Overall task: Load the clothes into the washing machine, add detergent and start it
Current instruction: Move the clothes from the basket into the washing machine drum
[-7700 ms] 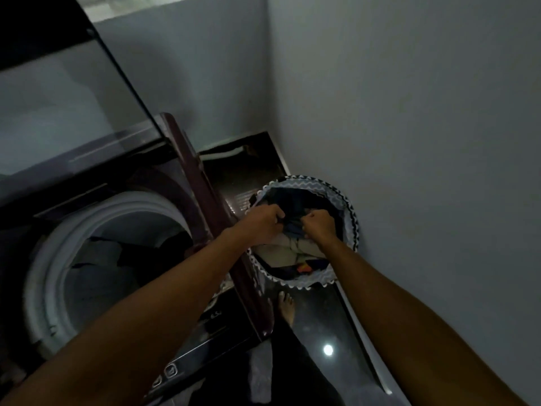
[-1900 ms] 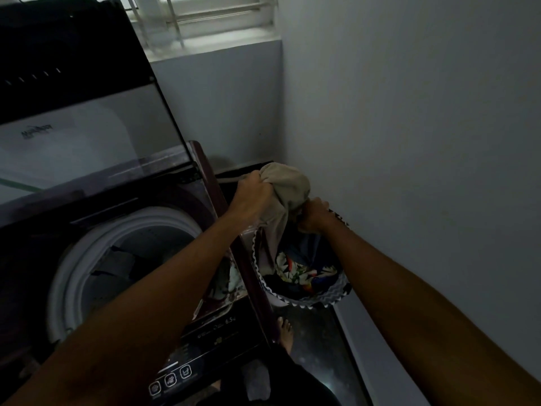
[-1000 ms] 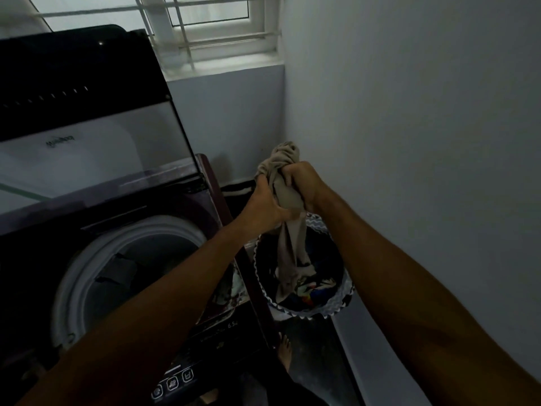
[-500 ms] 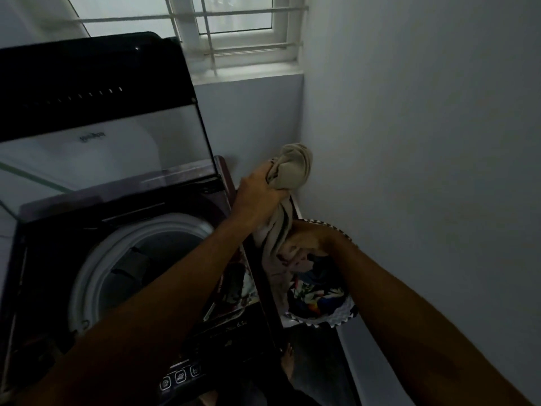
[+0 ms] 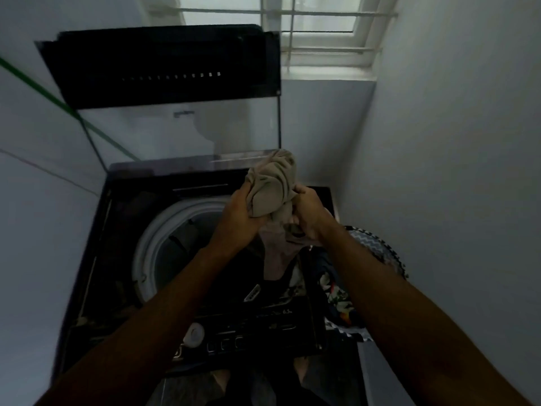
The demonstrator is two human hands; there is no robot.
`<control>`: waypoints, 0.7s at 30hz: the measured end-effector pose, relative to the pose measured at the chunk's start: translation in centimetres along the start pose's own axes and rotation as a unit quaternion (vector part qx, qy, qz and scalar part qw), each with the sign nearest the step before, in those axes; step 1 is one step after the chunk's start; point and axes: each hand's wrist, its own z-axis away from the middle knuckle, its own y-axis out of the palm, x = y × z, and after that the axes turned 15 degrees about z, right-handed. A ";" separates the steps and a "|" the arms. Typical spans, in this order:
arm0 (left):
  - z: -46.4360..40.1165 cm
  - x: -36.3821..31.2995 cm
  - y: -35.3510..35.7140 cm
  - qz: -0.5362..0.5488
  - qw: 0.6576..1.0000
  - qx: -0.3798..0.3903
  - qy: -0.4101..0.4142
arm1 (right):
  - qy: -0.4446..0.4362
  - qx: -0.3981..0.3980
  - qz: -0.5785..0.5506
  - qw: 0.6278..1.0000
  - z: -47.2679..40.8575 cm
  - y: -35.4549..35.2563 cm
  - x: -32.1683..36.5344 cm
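Note:
A bunched beige garment (image 5: 272,186) is held up over the right part of the top-loading washing machine (image 5: 123,230). My left hand (image 5: 238,221) grips its left side and my right hand (image 5: 307,215) grips its right side, with a tail of cloth hanging down between my wrists. The machine's white drum opening (image 5: 152,244) lies below and left of my hands, with dark clothes dimly visible inside. The glass lid (image 5: 175,92) stands raised behind it. A laundry basket (image 5: 380,250) with a zigzag rim sits right of the machine, holding colourful clothes (image 5: 336,294).
The control panel (image 5: 248,332) with buttons runs along the machine's front edge. White walls close in on both sides, and a barred window (image 5: 319,30) is at the back. The room is dim. Bare feet show below the machine's front.
Both hands carried the beige garment up out of the basket and leftward until it hung over the machine. The view swung left to face the washer squarely.

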 end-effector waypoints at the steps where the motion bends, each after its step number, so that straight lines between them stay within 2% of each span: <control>1: 0.6 0.4 -1.2 0.012 1.000 -0.013 -0.006 | -0.001 0.010 0.005 1.000 -0.2 1.2 0.3; 7: 3.4 2.9 -7.4 0.080 0.995 -0.044 -0.046 | -0.016 0.049 0.059 0.997 -1.6 8.7 0.9; 13: 4.8 6.2 -11.3 0.022 0.991 -0.045 -0.121 | 0.035 0.071 0.156 0.985 -2.2 13.5 -1.7; 16: 4.8 8.0 -12.5 -0.060 0.985 -0.044 -0.157 | 0.005 0.080 0.288 0.954 -3.1 14.6 -3.7; 18: 4.8 8.3 -12.8 -0.017 0.976 -0.024 -0.217 | -0.047 0.057 0.372 0.925 -4.2 14.9 -5.3; 21: 4.7 9.4 -12.7 -0.014 0.968 0.000 -0.251 | -0.044 0.028 0.413 0.909 -4.6 15.3 -5.5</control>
